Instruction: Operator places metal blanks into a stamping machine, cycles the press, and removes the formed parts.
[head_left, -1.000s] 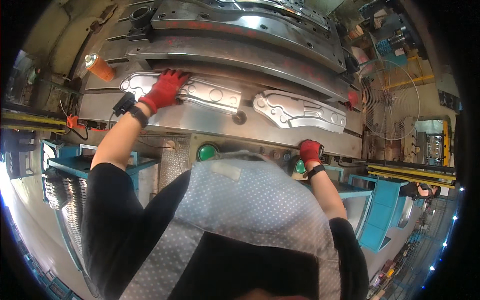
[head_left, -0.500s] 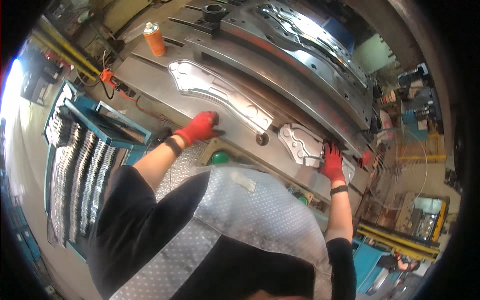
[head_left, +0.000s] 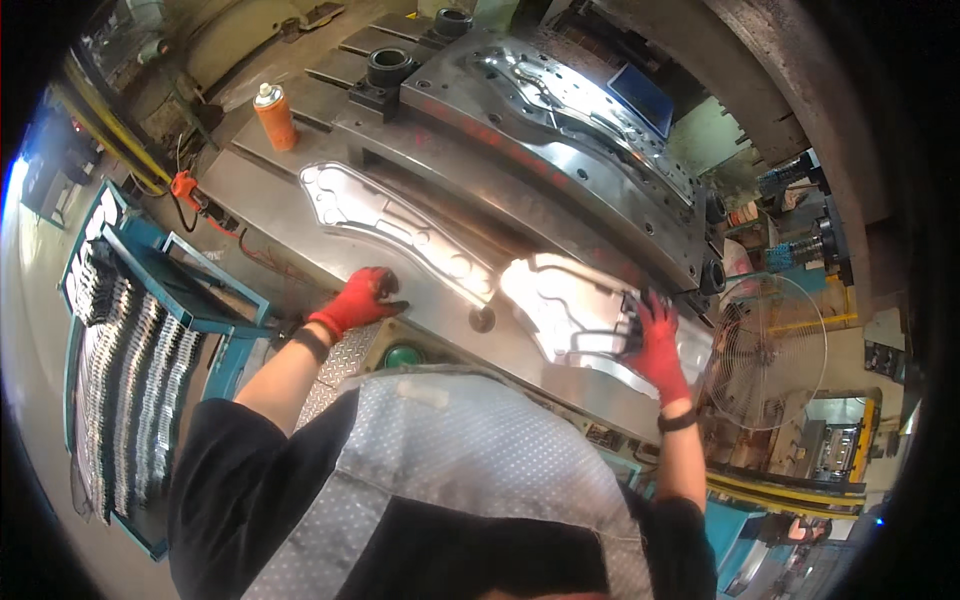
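My right hand [head_left: 658, 350], in a red glove, grips the right end of a shiny stamped metal panel [head_left: 570, 312]. The panel looks raised off the press bed and tilted; the thumb side of the grip is partly hidden. A second long curved metal panel [head_left: 385, 222] lies on the bed to the left of it. Below that panel, near the front edge of the bed, hovers my left hand [head_left: 355, 303], also red-gloved. Its fingers are bent but apart, with nothing between them.
Behind the panels stands a heavy steel die [head_left: 560, 165]. An orange spray can [head_left: 274, 118] stands at the back left of the bed [head_left: 262, 205]. A teal rack [head_left: 180, 290] of stacked metal parts is at the left. A green button [head_left: 403, 357] sits in front, and a round fan [head_left: 765, 350] at the right.
The right panel has come up toward me and shifted left in my right hand. My left hand stays empty near the bed's front edge. The whole view has shifted somewhat.
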